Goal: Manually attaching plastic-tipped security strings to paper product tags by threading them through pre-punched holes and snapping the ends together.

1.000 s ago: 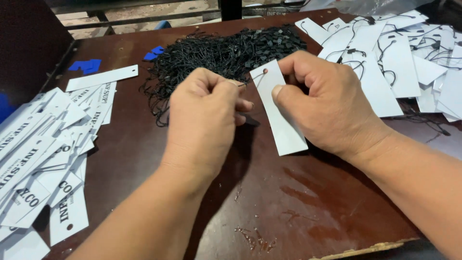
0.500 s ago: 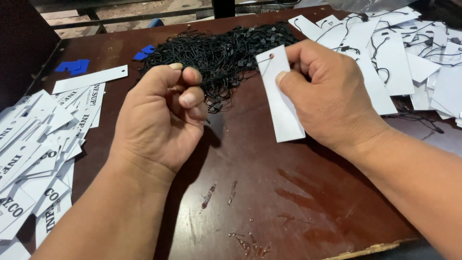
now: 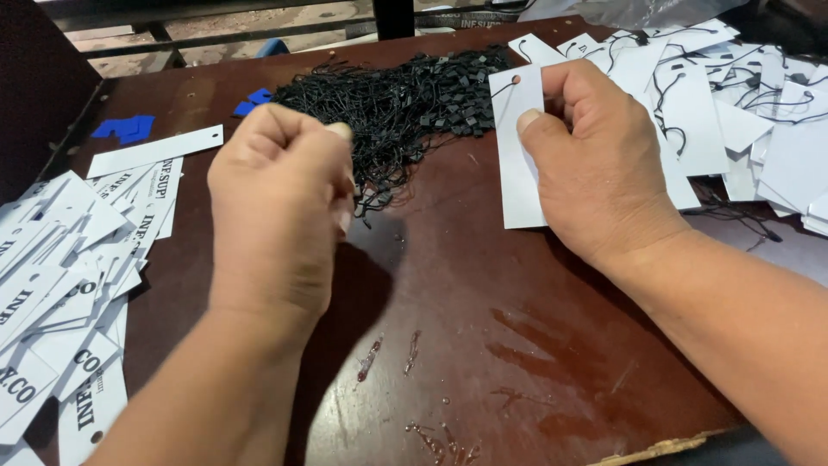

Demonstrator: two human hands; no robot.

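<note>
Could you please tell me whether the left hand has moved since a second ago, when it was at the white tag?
Yes. The left hand has drawn away from the white tag, leftward along the near edge of the black string pile.

Dark brown table (image 3: 517, 345) w/ scuffed, stained surface is filling the view. White printed tags (image 3: 60, 285) are lying heaped at left edge. Strung white tags (image 3: 759, 121) are piling up at right. Blue scraps (image 3: 125, 128) are sitting near back-left corner.

String pile (image 3: 405, 103) between tag heaps (image 3: 60, 276)
</note>
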